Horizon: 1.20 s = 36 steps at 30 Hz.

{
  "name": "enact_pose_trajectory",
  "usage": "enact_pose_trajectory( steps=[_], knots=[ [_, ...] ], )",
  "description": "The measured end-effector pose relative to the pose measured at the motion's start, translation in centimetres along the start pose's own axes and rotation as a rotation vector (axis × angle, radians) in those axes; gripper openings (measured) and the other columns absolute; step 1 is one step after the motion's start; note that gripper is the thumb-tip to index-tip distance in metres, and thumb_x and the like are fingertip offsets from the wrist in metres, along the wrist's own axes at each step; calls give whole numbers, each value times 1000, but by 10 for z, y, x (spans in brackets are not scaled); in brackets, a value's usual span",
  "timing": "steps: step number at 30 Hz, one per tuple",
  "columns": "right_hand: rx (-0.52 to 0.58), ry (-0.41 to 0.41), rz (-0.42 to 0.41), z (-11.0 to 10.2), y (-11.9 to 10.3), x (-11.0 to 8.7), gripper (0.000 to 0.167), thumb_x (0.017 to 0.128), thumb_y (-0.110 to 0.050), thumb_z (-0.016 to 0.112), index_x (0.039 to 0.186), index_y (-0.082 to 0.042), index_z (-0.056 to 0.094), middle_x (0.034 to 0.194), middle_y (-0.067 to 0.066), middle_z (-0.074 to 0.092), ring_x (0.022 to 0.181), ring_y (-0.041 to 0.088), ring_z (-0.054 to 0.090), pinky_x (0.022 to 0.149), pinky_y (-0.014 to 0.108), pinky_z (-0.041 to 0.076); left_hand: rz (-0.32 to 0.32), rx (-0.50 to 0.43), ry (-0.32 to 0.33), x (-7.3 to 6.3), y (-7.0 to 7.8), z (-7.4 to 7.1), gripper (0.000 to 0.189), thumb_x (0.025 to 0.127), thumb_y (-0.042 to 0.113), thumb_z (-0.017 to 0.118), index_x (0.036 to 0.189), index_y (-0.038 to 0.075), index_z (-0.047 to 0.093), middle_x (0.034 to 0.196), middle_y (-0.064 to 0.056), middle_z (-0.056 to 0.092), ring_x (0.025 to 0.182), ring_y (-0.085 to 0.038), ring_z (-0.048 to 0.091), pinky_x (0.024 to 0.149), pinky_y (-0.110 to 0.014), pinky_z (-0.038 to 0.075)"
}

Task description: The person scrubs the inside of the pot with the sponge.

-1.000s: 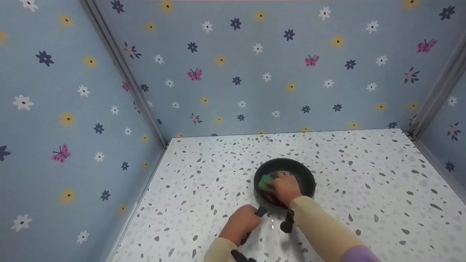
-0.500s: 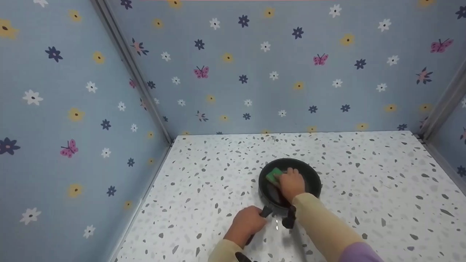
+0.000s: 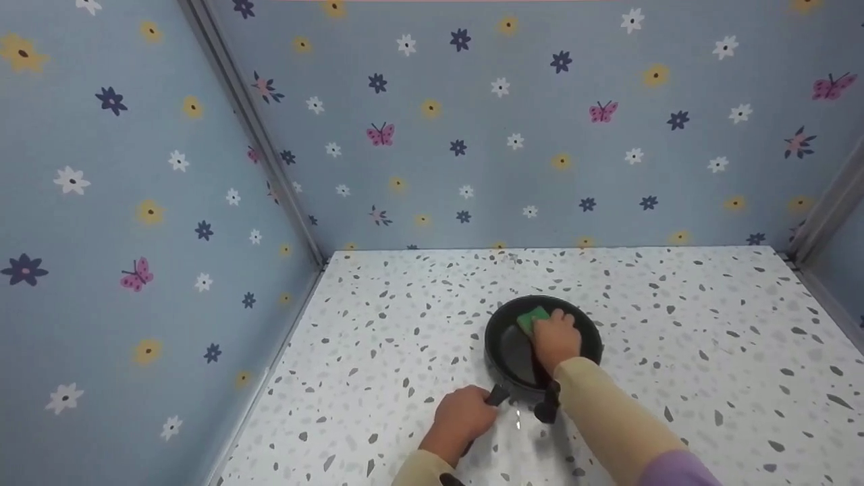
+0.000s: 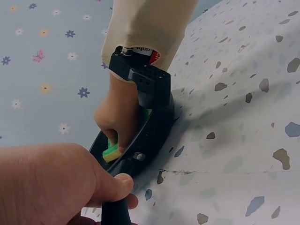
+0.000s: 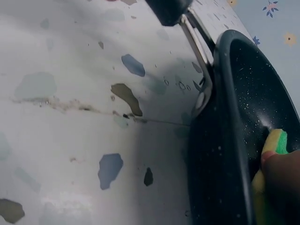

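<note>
A black frying pan [image 3: 511, 351] stands on the speckled tabletop. My left hand [image 3: 464, 413] grips its black handle [image 4: 116, 213], thumb lying along the top in the left wrist view. Inside the pan my right hand [image 3: 557, 337] holds a green and yellow sponge [image 3: 533, 320], its fingers over it near the far inner wall. In the right wrist view the sponge [image 5: 274, 140] shows its yellow layer toward the pan wall, with a fingertip on it. Small whitish specks or droplets dot the pan's inside. The underside of the sponge is hidden.
The white tabletop [image 3: 378, 337] has grey chips and a thin dirty seam. Blue flowered walls [image 3: 418, 121] rise behind and at both sides, with metal corner posts [image 3: 243, 121]. A black camera [image 4: 150, 84] sits on the right wrist.
My right hand has moved the sponge from the pan's left side toward its far middle. The left hand keeps its hold on the handle. The head view has shifted slightly.
</note>
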State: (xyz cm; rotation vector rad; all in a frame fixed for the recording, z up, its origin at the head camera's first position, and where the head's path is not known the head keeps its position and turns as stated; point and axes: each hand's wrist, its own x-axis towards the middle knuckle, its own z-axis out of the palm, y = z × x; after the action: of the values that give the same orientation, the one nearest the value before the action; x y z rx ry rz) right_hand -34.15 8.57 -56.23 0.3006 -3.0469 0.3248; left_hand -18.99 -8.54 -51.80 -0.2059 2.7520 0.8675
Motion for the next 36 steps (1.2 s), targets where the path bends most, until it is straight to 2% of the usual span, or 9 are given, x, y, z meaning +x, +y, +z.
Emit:
enact_pose_trajectory(
  steps=[4,8,15,19,23,29,36],
  knots=[
    [-10,-39,22,-5,2,-2,23,99,-10,59,114,5,68,104,30,53,98,44,55,73,54,56,-37,-9,-7,0,1,2,12,85,21,68,89,12,75,74,-2,64,69,-22,54,70,-40,45],
    [-40,-66,21,-9,6,-3,21,99,-7,57,111,7,67,103,33,53,96,46,57,74,54,55,-49,-11,-2,1,1,2,11,84,20,68,87,12,75,72,-3,63,67,-23,55,67,-38,44],
    [-64,-67,7,-12,8,-6,20,99,-3,54,106,11,67,98,34,54,89,45,58,70,54,56,-30,31,28,1,1,-1,8,82,18,67,80,12,72,69,-2,61,63,-22,53,64,-36,42],
    [-54,-81,22,-13,8,-8,21,99,-3,53,109,11,66,99,35,53,90,46,59,72,54,56,-25,35,30,1,0,-2,7,80,18,66,75,13,68,65,-2,59,61,-21,52,61,-34,39],
    [-54,-86,25,-14,8,-11,20,99,-2,52,110,9,64,98,36,53,91,47,58,73,55,56,-34,33,21,1,1,-3,8,81,18,67,75,13,67,66,-2,59,62,-22,52,61,-35,39],
    [-52,-84,26,-15,9,-14,18,99,-2,52,104,11,64,95,35,55,89,46,60,73,56,56,-53,3,-8,0,1,-5,6,79,16,66,75,12,65,68,-4,59,64,-23,53,62,-35,39],
    [30,-61,67,-8,12,-17,25,99,-6,49,102,13,65,100,35,54,92,46,59,74,56,56,-47,-47,-39,0,-1,-7,6,78,17,67,74,13,65,68,-3,59,62,-22,54,61,-34,39]
  ],
)
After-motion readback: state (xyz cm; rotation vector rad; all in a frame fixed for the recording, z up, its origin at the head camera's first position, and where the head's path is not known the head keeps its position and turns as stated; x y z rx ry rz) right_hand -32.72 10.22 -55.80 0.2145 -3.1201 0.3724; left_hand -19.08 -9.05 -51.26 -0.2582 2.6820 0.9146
